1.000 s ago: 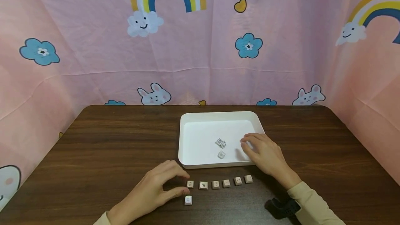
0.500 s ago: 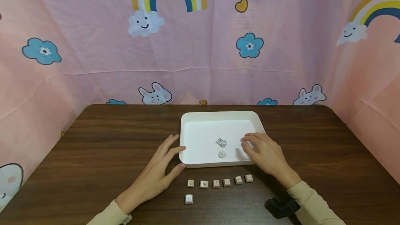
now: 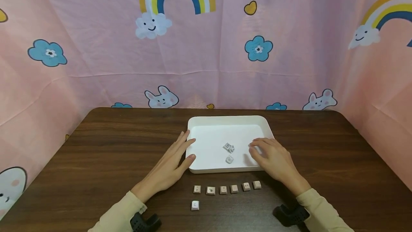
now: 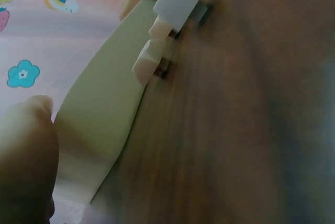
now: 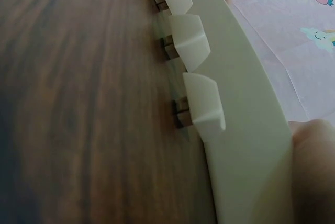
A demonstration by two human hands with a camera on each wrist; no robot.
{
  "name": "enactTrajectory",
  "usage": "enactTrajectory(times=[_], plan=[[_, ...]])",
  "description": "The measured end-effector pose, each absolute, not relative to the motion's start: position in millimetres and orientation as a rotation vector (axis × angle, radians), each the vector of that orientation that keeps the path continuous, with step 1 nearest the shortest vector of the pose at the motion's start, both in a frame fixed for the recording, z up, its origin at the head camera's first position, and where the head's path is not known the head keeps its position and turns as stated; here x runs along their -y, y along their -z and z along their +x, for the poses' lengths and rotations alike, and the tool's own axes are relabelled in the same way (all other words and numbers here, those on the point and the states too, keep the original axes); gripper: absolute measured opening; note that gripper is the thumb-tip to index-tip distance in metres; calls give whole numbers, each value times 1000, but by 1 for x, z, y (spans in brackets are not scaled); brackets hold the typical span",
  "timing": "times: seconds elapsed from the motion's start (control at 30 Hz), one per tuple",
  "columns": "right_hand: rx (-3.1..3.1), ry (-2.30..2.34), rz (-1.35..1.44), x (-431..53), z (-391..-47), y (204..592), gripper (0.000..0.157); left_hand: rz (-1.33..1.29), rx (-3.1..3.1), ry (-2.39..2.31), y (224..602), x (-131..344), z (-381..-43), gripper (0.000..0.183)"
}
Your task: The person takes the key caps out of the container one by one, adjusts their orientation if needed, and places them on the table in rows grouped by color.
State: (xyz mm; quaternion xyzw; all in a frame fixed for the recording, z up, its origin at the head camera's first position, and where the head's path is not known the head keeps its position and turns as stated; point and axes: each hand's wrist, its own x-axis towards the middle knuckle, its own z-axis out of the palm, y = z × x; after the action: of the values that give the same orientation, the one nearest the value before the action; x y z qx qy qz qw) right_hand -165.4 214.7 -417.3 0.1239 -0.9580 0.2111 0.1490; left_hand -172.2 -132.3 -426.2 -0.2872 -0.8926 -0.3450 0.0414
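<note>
My left hand point(image 3: 170, 164) lies along the left rim of the white tray point(image 3: 206, 170), fingers stretched out and fingertips over the wall. At the tray's right side, my right hand point(image 3: 273, 158) hangs over the rim with loosely bent fingers. Three keycaps sit inside the tray, two of them close together, the third keycap point(image 3: 229, 159) nearer the front. In front of the tray runs a row of several beige keycaps, among them one keycap point(image 3: 210, 191). A whiter keycap point(image 3: 195, 205) stands below the row's left end. The left wrist view shows my left thumb point(image 4: 26, 156) beside the tray wall.
All of this stands on a dark wooden table point(image 3: 128, 135). Behind it hangs a pink curtain point(image 3: 199, 53) with printed rainbows and rabbits. A dark wrist camera point(image 3: 291, 214) is on my right wrist, another wrist camera point(image 3: 145, 222) on the left.
My left hand has moved from the left end of the keycap row up and forward to the tray's left rim, its fingers straightening. The right hand has stayed in place.
</note>
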Motion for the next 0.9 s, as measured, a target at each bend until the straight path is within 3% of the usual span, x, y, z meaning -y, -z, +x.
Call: enactTrajectory(times=[0.4,0.7,0.9], plan=[[2638,-506,402,-204,-165,411,25,-904,2794,938,423,122,-193,61],[2482,-638,672,-188,-174,406,17,-926,2792,1052,426,119,-197,56],[2626,-798,763,-186,-177,408,29,-929,2777,1134,429,119,-198,54]])
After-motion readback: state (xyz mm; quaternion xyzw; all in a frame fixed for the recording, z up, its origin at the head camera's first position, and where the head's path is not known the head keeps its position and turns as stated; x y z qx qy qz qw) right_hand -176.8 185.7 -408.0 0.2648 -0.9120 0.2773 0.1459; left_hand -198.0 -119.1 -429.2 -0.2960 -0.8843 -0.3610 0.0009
